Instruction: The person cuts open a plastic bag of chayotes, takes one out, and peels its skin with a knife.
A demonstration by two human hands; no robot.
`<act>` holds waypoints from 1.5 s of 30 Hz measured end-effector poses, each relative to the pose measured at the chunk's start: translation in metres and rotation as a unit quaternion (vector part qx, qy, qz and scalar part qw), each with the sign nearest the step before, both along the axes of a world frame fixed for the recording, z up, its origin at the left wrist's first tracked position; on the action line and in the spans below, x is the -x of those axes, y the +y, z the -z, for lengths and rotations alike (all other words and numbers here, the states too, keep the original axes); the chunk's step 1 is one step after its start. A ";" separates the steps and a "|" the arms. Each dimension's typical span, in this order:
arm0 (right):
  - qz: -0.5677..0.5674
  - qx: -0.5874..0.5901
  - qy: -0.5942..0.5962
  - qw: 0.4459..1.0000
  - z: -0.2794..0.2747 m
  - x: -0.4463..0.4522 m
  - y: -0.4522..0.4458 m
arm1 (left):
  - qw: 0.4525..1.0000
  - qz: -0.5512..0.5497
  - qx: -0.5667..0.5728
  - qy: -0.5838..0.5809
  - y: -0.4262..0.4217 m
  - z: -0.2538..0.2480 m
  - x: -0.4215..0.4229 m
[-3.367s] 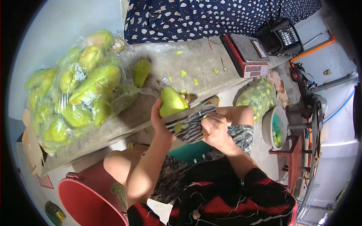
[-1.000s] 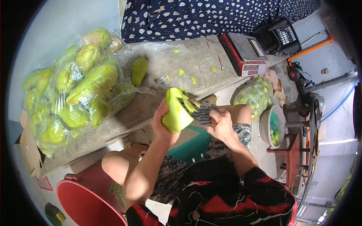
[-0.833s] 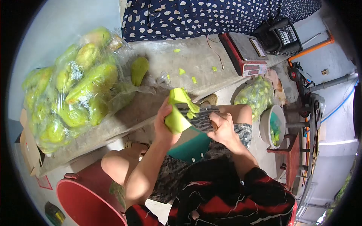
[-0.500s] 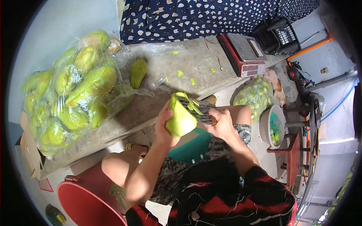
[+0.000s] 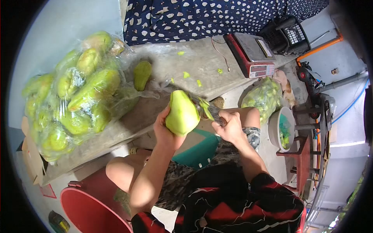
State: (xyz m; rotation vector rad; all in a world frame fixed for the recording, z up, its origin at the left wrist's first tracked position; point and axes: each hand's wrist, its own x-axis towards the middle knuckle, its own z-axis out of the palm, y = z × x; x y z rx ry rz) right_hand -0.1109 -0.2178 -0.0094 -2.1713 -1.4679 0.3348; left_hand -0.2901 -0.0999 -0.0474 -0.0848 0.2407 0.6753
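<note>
Pale green pear-shaped fruit [image 5: 182, 114] sat in left hand [image 5: 165, 130], dark-bladed, brown-handled knife [image 5: 215, 112] in right hand [image 5: 230, 127].
Left hand was cupped round the fruit's left and lower side; right fist gripped the knife handle, thin green peel strip [image 5: 206, 109] along the blade. Fruit was between both hands, above a teal plastic container [image 5: 199, 153]; blade contact was unclear.

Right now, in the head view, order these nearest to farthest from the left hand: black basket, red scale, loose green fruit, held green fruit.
1. Held green fruit: in the left hand.
2. Loose green fruit: on the ledge, left.
3. Red scale: on the ledge, right.
4. Black basket: beyond the scale, right.
</note>
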 end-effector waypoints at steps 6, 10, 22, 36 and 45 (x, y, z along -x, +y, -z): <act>-0.193 -0.156 -0.126 0.960 -0.021 0.023 0.000 | 0.997 -0.018 -0.041 -0.056 0.000 -0.003 -0.002; -0.218 -0.181 -0.170 0.944 -0.022 0.036 0.004 | 0.995 -0.020 -0.073 -0.061 0.000 0.006 -0.002; -0.152 -0.116 -0.108 0.976 -0.008 0.020 0.003 | 0.999 -0.042 0.017 0.027 -0.004 -0.001 0.004; -0.179 -0.139 -0.116 0.967 -0.018 0.022 0.002 | 0.997 -0.035 -0.069 0.031 -0.005 -0.006 0.000; -0.206 -0.149 -0.080 0.964 -0.034 0.025 -0.001 | 0.996 -0.002 -0.080 0.038 -0.003 -0.003 0.002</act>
